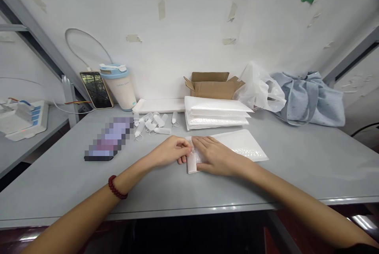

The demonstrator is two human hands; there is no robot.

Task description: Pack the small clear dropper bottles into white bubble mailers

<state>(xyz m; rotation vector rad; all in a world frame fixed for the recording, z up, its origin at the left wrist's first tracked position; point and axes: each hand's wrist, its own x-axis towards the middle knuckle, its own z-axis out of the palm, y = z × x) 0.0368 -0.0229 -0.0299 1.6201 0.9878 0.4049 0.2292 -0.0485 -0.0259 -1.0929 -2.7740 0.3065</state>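
Note:
A white bubble mailer (244,143) lies flat on the grey table, with its flap end toward the left. My left hand (174,150) is closed at that end, thumb and fingers pinching the edge of the flap; the exact grip is partly hidden. Across the mailer, just right of the flap, my right hand (217,155) rests palm down with its fingers stretched out, covering part of it. Directly behind is a stack of white bubble mailers (217,113). Several small white tubes with string loops (161,130) lie loosely to the left of the stack.
An open cardboard box (216,89), a white plastic bag (260,88) and a light blue cloth bag (310,100) stand along the wall. On the left are a blue-lidded cup (120,88), a propped phone (97,90) and another phone lying flat (111,139). The table's front edge (207,208) is close.

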